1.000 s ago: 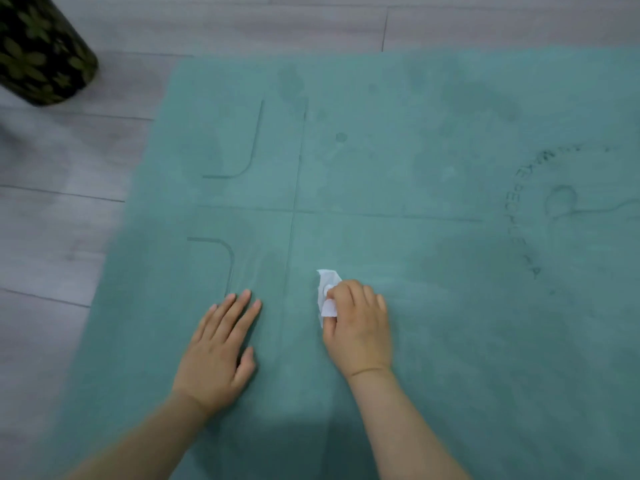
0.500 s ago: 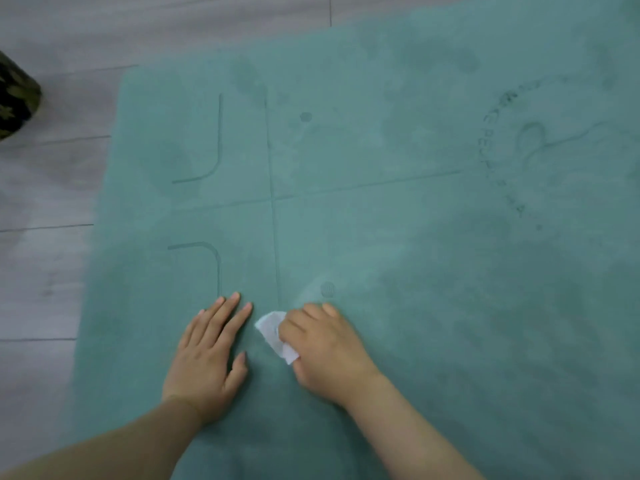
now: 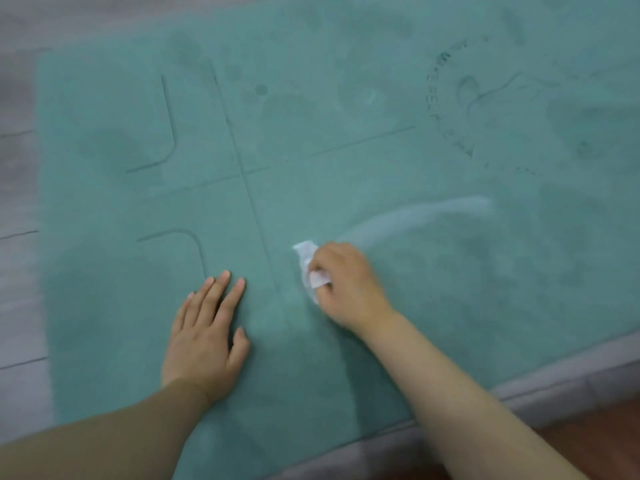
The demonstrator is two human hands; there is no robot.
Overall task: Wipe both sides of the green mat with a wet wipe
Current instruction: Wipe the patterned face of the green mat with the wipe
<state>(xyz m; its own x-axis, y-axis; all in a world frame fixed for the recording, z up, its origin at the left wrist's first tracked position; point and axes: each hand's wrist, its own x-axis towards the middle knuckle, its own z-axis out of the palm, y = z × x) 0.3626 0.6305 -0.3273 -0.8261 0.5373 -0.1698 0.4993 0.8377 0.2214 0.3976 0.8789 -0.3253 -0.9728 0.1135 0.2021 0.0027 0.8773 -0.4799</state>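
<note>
Grey plank floor carries the green mat, spread flat beneath both hands.

Nearest, the left hand presses flat, fingers straight; just right of it the right hand clamps the wet wipe. Unwiped mat stretches mostly rightward and away, so the right hand is nearer.

Head view, steeply down, close.

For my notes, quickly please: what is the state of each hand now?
Left hand: open, fingers straight, resting flat on the green mat.
Right hand: closed, gripping the wet wipe against the mat.
</note>
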